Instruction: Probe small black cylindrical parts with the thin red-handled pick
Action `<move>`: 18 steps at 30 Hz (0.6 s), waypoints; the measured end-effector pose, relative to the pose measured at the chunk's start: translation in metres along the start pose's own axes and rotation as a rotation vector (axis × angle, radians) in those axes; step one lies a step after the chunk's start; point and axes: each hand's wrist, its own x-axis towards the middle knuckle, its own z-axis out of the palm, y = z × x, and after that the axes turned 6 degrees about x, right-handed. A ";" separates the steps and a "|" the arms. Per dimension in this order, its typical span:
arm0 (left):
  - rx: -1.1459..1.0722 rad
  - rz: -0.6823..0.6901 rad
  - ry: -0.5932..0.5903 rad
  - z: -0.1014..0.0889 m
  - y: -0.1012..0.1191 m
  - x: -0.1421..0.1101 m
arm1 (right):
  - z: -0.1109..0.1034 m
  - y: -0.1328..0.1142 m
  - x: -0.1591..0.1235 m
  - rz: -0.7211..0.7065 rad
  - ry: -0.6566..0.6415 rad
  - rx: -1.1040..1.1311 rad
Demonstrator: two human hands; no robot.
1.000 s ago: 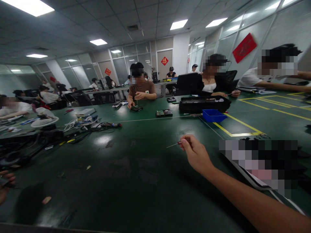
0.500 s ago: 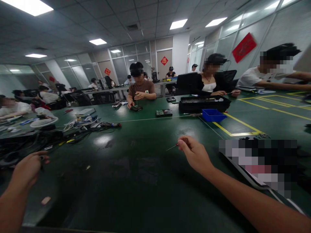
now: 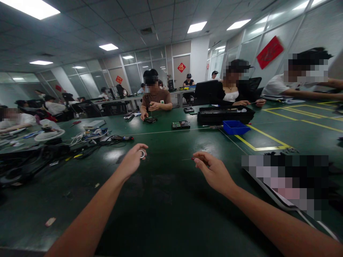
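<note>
1. I have both hands out over the green surface (image 3: 160, 221), well apart from each other.
2. My right hand (image 3: 213, 170) has its fingers (image 3: 199, 155) pinched narrow on a slim tool (image 3: 192, 158) — red at the grip, with a thin shaft pointing left, toward the other fingers.
3. My left hand (image 3: 132, 159) has its fingers curled around a small round thing (image 3: 142, 154) with a pale rim; blur and size keep me from telling exactly what it is.
4. As for what is done: the tool and the round thing are each in hand, I judge, with a good grip on both.
5. As for what is left: the two have not met — a gap lies between the tool's tip and the left fingers, and I see no contact of the tip with any part.
6. Beyond the right fingers are the blue bin (image 3: 235, 127) and the long black tray (image 3: 225, 116); a circuit-board unit (image 3: 180, 125) lies beyond the gap between both sets of fingers, untouched by me.
7. Left of the left fingers, tangled cables (image 3: 91, 142) spread over the surface, apart from them.
</note>
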 end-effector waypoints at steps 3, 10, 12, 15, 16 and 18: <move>0.004 0.049 -0.160 0.046 0.022 -0.004 | -0.001 -0.006 -0.001 -0.008 -0.041 -0.027; 0.219 0.177 -0.221 0.105 0.018 -0.018 | 0.000 -0.006 -0.002 -0.017 0.072 0.146; 0.215 0.209 -0.215 0.108 0.008 -0.017 | 0.001 -0.004 -0.002 -0.001 0.100 0.257; 0.192 0.302 -0.226 0.106 -0.002 -0.016 | 0.002 -0.002 -0.003 0.007 0.082 0.312; 0.181 0.336 -0.229 0.105 -0.004 -0.015 | 0.003 -0.002 -0.003 0.008 0.070 0.309; 0.162 0.388 -0.237 0.104 -0.007 -0.015 | 0.004 -0.003 -0.003 0.007 0.054 0.299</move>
